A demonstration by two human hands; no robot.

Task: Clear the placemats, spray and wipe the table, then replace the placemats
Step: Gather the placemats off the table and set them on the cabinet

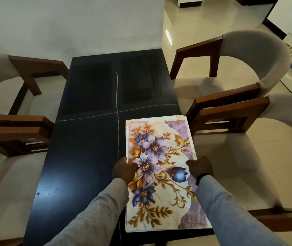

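Partly hidden behind the grey sleeves, the near corners of the floral placemat cannot be made out, and whether it is one mat or a stack is hard to tell, though a second edge peeks out at its far corner. Both hands grasp it by its long sides: the left hand with thumb on top of the left edge, the right hand closed over the right edge, its fingers hidden underneath. Between the two grips the mat lies on the near right quarter of the dark tabletop, which white lines divide into four. Beyond the grips the far quarters are bare. Upholstered wooden chairs crowd both sides of the tabletop.
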